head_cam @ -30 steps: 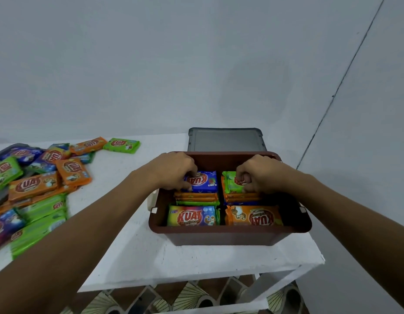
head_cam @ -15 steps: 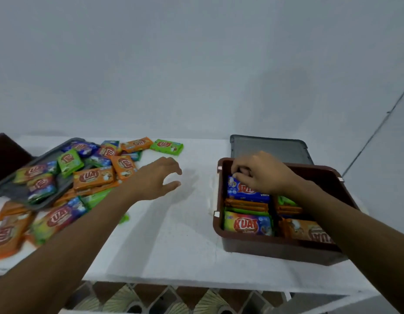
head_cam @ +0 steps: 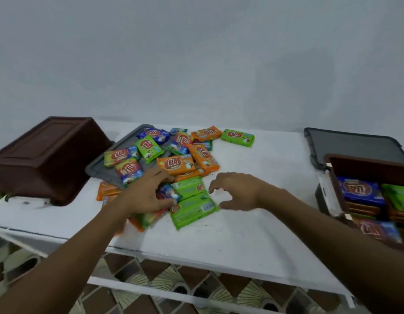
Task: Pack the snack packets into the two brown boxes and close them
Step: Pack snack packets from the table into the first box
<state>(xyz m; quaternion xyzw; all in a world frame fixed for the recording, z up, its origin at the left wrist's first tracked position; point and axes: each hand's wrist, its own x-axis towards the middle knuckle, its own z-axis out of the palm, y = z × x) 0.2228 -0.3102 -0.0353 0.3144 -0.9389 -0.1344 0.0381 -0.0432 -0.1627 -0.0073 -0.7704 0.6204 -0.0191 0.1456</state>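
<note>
A heap of snack packets in orange, green and blue lies in the middle of the white table. My left hand rests on the heap's near side, fingers spread over a blue packet. My right hand hovers just right of two green packets, fingers loosely curled and holding nothing. One brown box stands open at the right edge, with packets stacked inside. A second brown box lies upside down at the far left.
A grey lid lies behind the open box. Another grey lid sits under part of the heap. A lone green packet lies at the back. A patterned floor shows below the table's front edge.
The view has swung left from the open box to the heap. My right hand left the box and moved beside the green packets. My left hand came down onto the heap.
</note>
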